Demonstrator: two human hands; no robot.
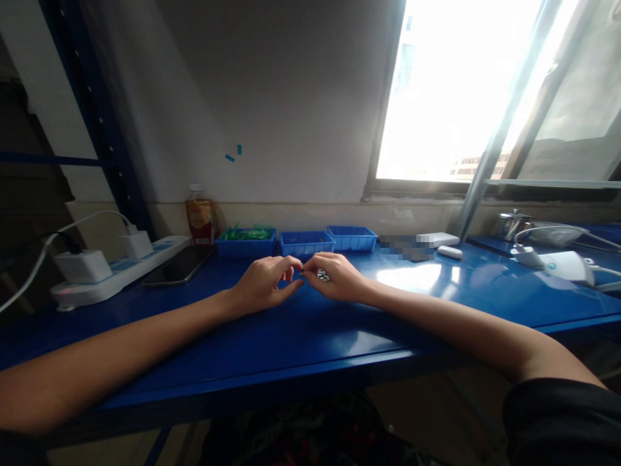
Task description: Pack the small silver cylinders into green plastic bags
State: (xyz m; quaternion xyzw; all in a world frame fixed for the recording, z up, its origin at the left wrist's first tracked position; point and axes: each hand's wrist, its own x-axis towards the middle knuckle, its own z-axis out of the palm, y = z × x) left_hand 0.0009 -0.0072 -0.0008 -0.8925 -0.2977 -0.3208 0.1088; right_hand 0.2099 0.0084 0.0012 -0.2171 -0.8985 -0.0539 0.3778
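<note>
Above the blue table [233,356], my two hands meet at their fingertips. My right hand [339,277] is closed, with some shiny silvery metal pieces [323,276] showing in its curled fingers. Between its thumb and forefinger is a tiny dark piece [301,271], too small to name. From the other side my left hand [264,283] reaches that piece in a loose pinch, thumb and forefinger bent towards it. Whether the left fingertips actually grip it is hard to see. Just behind the hands stands the middle blue bin [306,243].
A blue bin [246,244] with green pieces and another blue bin [352,239] flank the middle one. Left are a drink bottle [200,217], a phone [178,266] and a power strip [123,270] with chargers. Right are a white case [449,252] and a white corded device [565,266].
</note>
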